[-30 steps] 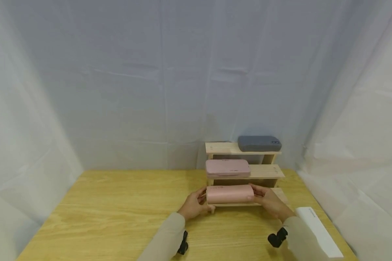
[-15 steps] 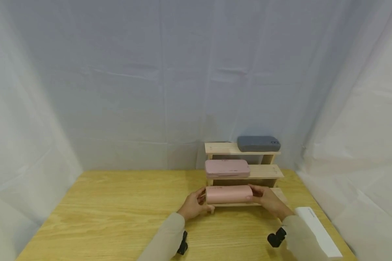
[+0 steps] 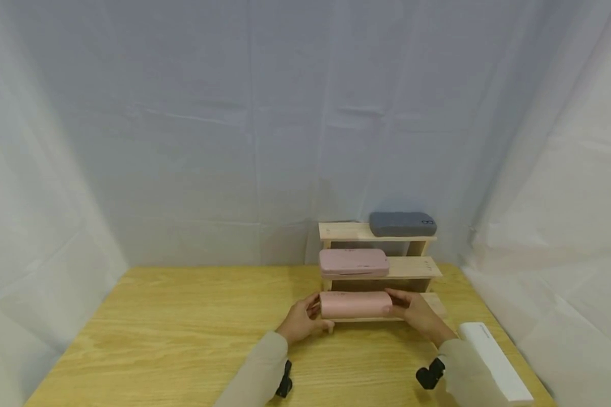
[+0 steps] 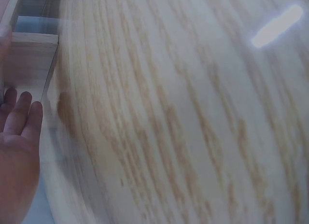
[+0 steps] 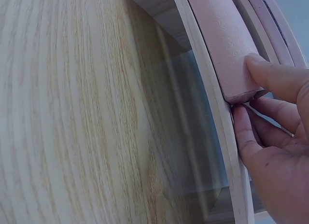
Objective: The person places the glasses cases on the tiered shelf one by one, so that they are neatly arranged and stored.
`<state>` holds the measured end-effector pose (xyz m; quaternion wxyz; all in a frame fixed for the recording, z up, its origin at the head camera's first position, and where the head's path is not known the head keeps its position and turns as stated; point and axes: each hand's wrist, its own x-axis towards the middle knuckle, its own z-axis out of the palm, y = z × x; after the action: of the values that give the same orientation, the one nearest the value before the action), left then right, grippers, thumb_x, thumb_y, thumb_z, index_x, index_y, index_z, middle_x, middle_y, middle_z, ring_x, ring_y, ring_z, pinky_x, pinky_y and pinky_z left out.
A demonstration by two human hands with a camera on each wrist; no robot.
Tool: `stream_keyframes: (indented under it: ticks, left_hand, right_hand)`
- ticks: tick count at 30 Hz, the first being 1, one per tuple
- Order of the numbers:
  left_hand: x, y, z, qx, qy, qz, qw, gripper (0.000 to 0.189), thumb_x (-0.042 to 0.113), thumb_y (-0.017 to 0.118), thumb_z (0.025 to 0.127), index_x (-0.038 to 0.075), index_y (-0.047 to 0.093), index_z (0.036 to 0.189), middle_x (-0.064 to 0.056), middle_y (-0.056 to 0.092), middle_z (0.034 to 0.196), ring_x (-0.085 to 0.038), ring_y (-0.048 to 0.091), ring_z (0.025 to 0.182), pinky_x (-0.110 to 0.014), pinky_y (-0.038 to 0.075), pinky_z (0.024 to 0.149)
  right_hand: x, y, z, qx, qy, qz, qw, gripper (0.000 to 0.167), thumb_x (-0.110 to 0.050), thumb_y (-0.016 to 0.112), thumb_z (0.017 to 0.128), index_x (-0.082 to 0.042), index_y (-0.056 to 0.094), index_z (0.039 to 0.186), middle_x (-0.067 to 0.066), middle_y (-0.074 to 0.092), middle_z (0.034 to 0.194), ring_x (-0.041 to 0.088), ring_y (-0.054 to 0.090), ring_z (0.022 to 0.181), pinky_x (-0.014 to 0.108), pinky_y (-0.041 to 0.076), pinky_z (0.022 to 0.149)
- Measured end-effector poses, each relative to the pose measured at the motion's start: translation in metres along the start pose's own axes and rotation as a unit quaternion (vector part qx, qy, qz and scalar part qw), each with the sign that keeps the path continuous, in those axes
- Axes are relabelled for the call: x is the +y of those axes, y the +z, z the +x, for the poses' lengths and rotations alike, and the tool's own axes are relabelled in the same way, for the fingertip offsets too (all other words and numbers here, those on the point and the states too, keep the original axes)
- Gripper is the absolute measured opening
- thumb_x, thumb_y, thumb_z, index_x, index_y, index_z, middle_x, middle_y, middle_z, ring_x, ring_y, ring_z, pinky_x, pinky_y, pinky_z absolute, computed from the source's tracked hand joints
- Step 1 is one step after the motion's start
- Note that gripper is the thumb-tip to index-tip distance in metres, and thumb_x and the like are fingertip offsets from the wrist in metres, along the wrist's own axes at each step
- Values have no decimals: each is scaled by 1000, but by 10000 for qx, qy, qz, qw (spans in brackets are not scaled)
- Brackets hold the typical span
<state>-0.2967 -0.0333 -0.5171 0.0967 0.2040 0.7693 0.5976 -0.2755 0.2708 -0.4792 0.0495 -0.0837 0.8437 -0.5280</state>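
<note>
This looks like a staged recording booth, not a lived-in room. Pale sheeting [image 3: 265,130] hangs in creased folds behind and on both sides, closing off any walls. Inside it stands only a light wooden worktop [image 3: 183,316] with a small three-step wooden rack [image 3: 417,268] set at its back edge, where cases lie as if on display.

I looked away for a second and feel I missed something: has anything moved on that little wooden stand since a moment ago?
Hardly anything. The pink case on the lowest step has perhaps settled slightly lower, held at its ends by the left hand and right hand. The other pink case, the grey case and the white box stayed put.
</note>
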Motion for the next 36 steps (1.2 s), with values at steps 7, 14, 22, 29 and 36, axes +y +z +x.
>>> stream_keyframes:
  ticks: [7, 14, 22, 29, 36]
  left_hand:
    - [-2, 0, 1, -30, 24, 18, 10000, 91, 18, 80, 79, -11, 25, 146, -27, 39, 145, -39, 45, 129, -42, 44, 104]
    - [-2, 0, 2, -39, 23, -5, 10000, 91, 17, 80, 79, -11, 24, 146, -28, 39, 145, -39, 45, 129, -42, 44, 104]
    - [-1, 0, 1, -19, 46, -6, 10000, 91, 16, 80, 79, -10, 25, 146, -27, 39, 145, -39, 46, 129, -43, 45, 103]
    - [-2, -1, 1, -11, 64, -5, 10000, 91, 17, 80, 79, -11, 25, 146, -28, 40, 144, -40, 45, 128, -43, 45, 103]
    - [-1, 0, 1, -34, 60, 13, 10000, 90, 18, 80, 79, -10, 26, 146, -27, 41, 144, -40, 45, 128, -43, 45, 103]
  right_hand:
    - [1, 0, 0, -4, -67, 6, 10000, 60, -14, 68, 90, 9, 43, 139, 28, 44, 141, 39, 42, 129, 36, 48, 98]
    - [-1, 1, -1, 7, -9, 10, 10000, 61, -15, 69, 90, 10, 42, 139, 29, 42, 142, 40, 42, 129, 37, 49, 99]
    - [-4, -7, -5, 51, -223, 142, 9996, 60, -15, 67, 91, 10, 42, 139, 28, 47, 138, 40, 48, 125, 16, 48, 89]
    - [-9, -23, -20, -56, -222, 272, 9994, 61, -20, 63, 94, 4, 38, 144, 25, 41, 145, 42, 41, 131, 21, 48, 95]
    - [-9, -44, -48, 158, -64, 123, 9998, 62, -21, 61, 95, 3, 35, 146, 25, 39, 146, 43, 39, 132, 19, 47, 93]
